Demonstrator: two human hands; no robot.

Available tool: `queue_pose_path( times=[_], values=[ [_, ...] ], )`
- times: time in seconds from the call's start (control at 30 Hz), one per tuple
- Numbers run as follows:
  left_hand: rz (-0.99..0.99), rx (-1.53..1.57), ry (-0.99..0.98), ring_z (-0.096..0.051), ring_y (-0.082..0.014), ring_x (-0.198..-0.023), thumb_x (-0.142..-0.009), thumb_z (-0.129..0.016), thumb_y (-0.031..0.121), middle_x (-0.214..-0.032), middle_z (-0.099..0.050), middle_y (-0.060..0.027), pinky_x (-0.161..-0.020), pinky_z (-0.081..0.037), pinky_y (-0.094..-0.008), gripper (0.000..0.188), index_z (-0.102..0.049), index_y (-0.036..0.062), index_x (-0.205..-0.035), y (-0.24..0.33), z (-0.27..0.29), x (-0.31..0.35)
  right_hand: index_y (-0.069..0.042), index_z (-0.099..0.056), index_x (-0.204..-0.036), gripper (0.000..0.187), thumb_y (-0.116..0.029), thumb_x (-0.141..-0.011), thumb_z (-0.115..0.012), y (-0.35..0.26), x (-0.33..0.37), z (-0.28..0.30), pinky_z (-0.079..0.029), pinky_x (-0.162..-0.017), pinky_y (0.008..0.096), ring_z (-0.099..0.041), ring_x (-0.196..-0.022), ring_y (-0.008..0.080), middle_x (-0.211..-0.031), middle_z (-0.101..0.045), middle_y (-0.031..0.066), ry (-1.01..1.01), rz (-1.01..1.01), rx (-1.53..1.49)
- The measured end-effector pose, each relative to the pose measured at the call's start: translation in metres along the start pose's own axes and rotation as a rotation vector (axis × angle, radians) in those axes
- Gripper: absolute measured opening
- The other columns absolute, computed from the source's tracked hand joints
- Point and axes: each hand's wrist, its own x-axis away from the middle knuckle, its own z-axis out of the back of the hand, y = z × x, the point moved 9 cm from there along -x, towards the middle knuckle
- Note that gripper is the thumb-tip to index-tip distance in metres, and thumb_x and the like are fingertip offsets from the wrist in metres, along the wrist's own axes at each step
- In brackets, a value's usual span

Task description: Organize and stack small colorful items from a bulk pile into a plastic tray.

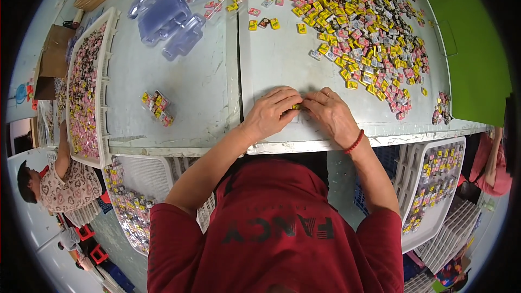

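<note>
My left hand (pixel 272 110) and my right hand (pixel 331 114) meet near the table's front edge, fingertips almost touching. Pinched between them is a small yellow piece (pixel 296 106), mostly hidden by the fingers. A red bracelet circles my right wrist. To the left on the table lies a small clear pack (pixel 157 107) filled with yellow, pink and dark pieces. Beyond my right hand spreads a large heap of small yellow, pink, white and black pieces (pixel 358 49).
Clear plastic trays (pixel 167 16) are piled at the back left. A white crate (pixel 108 38) of loose pieces stands at the table's left side. White trays of packed pieces (pixel 434 184) sit below the edge on both sides. People work at left and right.
</note>
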Motion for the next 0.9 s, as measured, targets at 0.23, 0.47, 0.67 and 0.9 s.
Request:
queue_pose_path(
  times=[0.23, 0.47, 0.67, 0.9],
  values=[
    [-0.090, 0.015, -0.014, -0.061, -0.0294, -0.098, -0.074, -0.070, -0.002, -0.104, -0.061, -0.0112, -0.081, -0.052, -0.0347, 0.023, -0.063, -0.0005, -0.096, 0.004, -0.001, 0.001, -0.001, -0.067, -0.095, 0.026, 0.003, -0.070, -0.073, 0.009, 0.017, 0.005, -0.053, -0.076, 0.0322, -0.062, -0.088, 0.0274, -0.099, -0.065, 0.0101, 0.282, -0.160, -0.116],
    [-0.072, -0.021, 0.005, -0.061, -0.0242, -0.097, -0.074, -0.070, 0.006, -0.099, -0.062, -0.0071, -0.086, -0.051, -0.0327, 0.015, -0.066, 0.0017, -0.089, 0.000, 0.000, 0.002, -0.004, -0.067, -0.092, 0.025, -0.004, -0.068, -0.077, -0.001, 0.017, 0.003, -0.046, -0.091, 0.0425, -0.063, -0.089, 0.0243, -0.098, -0.065, 0.0065, 0.285, -0.007, 0.006],
    [-0.088, -0.010, 0.011, -0.061, -0.0245, -0.097, -0.075, -0.069, 0.005, -0.099, -0.062, -0.0074, -0.086, -0.050, -0.0333, 0.015, -0.066, 0.0010, -0.090, 0.008, 0.001, -0.001, -0.007, -0.066, -0.090, 0.019, -0.008, -0.073, -0.073, -0.005, 0.029, 0.004, -0.037, -0.098, 0.0450, -0.061, -0.092, 0.0210, -0.100, -0.065, 0.0035, 0.319, -0.030, 0.169],
    [-0.084, -0.015, 0.009, -0.060, -0.0247, -0.097, -0.075, -0.069, 0.005, -0.099, -0.062, -0.0075, -0.087, -0.050, -0.0335, 0.016, -0.066, 0.0014, -0.090, 0.005, 0.001, 0.000, -0.006, -0.065, -0.090, 0.017, -0.008, -0.074, -0.072, 0.000, 0.017, 0.006, -0.038, -0.098, 0.0457, -0.060, -0.089, 0.0212, -0.096, -0.064, 0.0042, 0.246, -0.099, 0.101]
  ],
)
